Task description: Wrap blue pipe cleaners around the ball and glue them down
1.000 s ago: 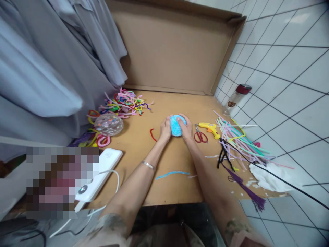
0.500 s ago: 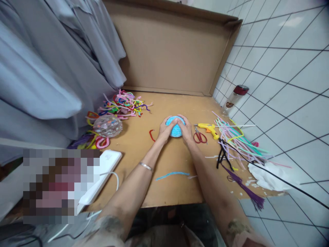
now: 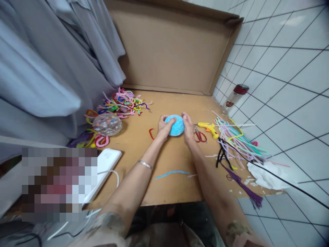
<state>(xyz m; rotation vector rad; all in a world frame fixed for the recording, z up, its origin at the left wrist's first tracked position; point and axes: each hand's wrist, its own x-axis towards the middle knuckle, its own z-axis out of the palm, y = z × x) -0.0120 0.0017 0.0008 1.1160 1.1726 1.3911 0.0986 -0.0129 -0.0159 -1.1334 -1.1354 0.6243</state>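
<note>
A rounded blue dome point(image 3: 175, 126), apparently wound from fuzzy pipe cleaner in rings, is at the middle of the table. My left hand point(image 3: 165, 127) grips its left side, thumb laid over the top. Along the right side my right hand point(image 3: 188, 126) is held with fingers straight and pointing away; whether its palm touches the dome I cannot tell. Just right of that hand lie red-handled scissors point(image 3: 199, 136) and a yellow glue gun point(image 3: 209, 129). A short red pipe cleaner point(image 3: 151, 133) is left of my left hand. Nearer me lies a blue pipe cleaner strip point(image 3: 172, 173).
Coloured pipe cleaners point(image 3: 124, 103) are heaped at the back left, near a clear bumpy ball point(image 3: 107, 125). Pastel stems point(image 3: 236, 140), a purple tassel point(image 3: 244, 185) and white tissue point(image 3: 266, 175) lie right. A red-capped bottle point(image 3: 233, 99) stands by the tiled wall. Cardboard point(image 3: 169, 48) closes the back.
My right hand has come off the top of the dome, its thumb lifted and fingers straightened at the side. My left hand keeps its hold.
</note>
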